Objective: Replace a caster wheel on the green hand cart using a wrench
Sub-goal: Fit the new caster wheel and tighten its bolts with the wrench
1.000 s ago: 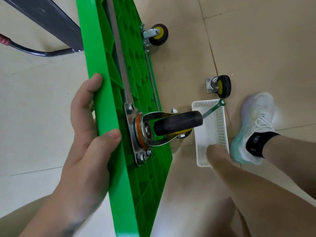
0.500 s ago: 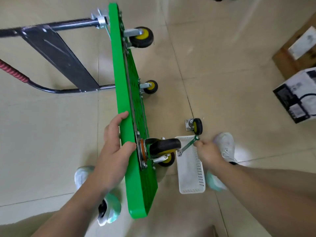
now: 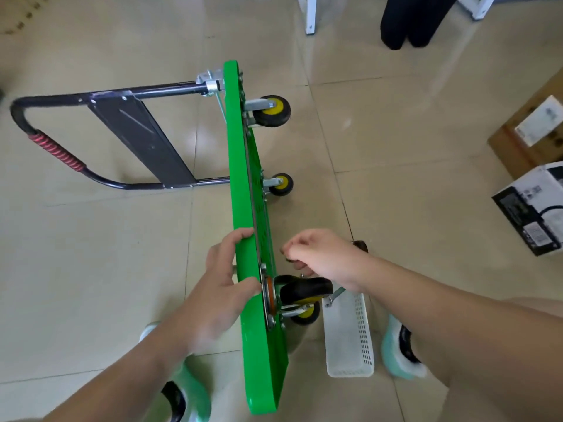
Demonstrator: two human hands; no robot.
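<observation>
The green hand cart (image 3: pixel 243 184) stands on its long edge, underside facing right. My left hand (image 3: pixel 222 278) grips its upper edge beside the nearest black-and-yellow caster (image 3: pixel 304 289). A second caster (image 3: pixel 306 312) sits just below it, and two more casters (image 3: pixel 272 111) are farther along. My right hand (image 3: pixel 320 257) hovers above the nearest caster, fingers curled around the wrench (image 3: pixel 333 295), whose jaw end sticks out below my wrist. A loose caster (image 3: pixel 360 245) on the floor peeks out behind that hand.
A white plastic basket (image 3: pixel 350 339) lies on the tiled floor right of the cart. The cart's black handle (image 3: pixel 45 147) lies flat to the left. Boxes (image 3: pixel 530 208) stand at the right edge. A person's dark legs (image 3: pixel 408 19) and a white furniture leg (image 3: pixel 309 13) are at the top.
My right hand has lifted the wrench out of the basket and raised it above the nearest caster. My head has pulled back, showing the whole cart. My left hand keeps its grip.
</observation>
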